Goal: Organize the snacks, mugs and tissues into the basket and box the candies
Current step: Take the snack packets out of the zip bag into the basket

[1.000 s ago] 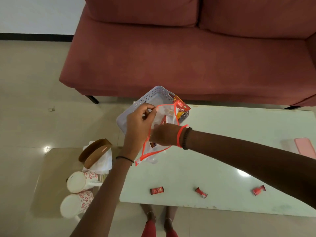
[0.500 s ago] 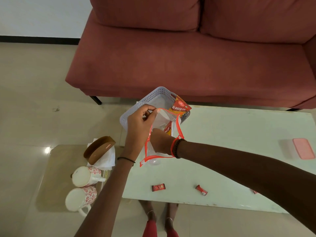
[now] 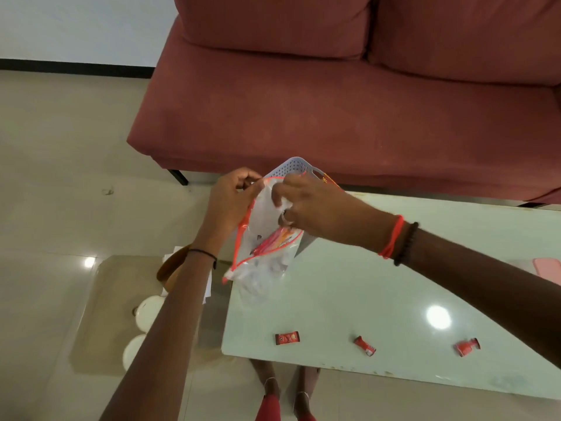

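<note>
My left hand [image 3: 233,197] pinches the top left edge of a clear zip pouch with an orange border [image 3: 261,250], held above the table's left end. My right hand [image 3: 306,205] is out of the pouch and pinches its top right edge. Red-wrapped items show through the plastic. Behind the pouch stands a lavender perforated basket [image 3: 293,165] with an orange snack packet [image 3: 329,182] at its right rim. Three red candies lie near the front edge: one [image 3: 287,338], a second [image 3: 365,349], a third [image 3: 467,347]. Two white mugs [image 3: 145,311] and a brown tissue holder [image 3: 171,264] sit on the low glass side table, partly hidden by my left arm.
The pale green glass table [image 3: 379,287] stretches right, with a pink box lid [image 3: 548,270] at its right edge. A dark red sofa [image 3: 334,101] runs behind. My feet [image 3: 285,393] show under the table's front edge.
My right hand has come out of the pouch and now pinches its top edge. The view has moved closer and shifted left.
</note>
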A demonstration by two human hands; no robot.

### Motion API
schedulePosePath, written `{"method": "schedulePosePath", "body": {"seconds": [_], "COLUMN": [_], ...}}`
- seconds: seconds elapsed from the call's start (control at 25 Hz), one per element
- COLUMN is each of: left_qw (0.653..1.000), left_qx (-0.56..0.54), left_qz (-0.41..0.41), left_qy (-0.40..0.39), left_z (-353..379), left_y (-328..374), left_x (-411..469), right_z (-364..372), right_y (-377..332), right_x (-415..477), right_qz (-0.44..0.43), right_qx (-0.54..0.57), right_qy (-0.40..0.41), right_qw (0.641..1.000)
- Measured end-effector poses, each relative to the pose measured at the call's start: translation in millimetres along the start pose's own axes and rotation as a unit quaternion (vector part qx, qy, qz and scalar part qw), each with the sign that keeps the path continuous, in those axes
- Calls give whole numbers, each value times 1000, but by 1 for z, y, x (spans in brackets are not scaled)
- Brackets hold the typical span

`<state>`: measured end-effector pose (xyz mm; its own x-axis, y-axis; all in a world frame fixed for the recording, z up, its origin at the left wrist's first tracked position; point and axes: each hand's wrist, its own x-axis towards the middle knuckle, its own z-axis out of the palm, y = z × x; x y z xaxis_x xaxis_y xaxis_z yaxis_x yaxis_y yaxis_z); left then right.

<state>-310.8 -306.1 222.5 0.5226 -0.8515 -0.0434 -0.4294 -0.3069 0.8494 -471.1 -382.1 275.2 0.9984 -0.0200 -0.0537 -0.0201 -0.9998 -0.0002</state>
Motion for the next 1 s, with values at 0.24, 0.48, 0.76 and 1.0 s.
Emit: {"method": "schedulePosePath", "body": {"seconds": [0.24,0.48,0.76,1.0], "left_qw": [1000,996,985,986], "left_qx": [-18,-51,-93,-107], "left_qz": [-18,-49,-80,-70], "left_qy": [-10,61,118,105], "left_z": [-10,-19,-22,-21], "left_y": [-5,-21,-32,-45], "left_x": [13,37,56,66], "right_z": [-42,-40,104,212], "right_y": [48,100,160,184], "right_x": [-6,3,33,54], "right_qz": [201,339,520,553], "right_qx": [249,409,419,379], "right_qy": [117,293,174,100], "right_qw": [940,795,724,735]}}
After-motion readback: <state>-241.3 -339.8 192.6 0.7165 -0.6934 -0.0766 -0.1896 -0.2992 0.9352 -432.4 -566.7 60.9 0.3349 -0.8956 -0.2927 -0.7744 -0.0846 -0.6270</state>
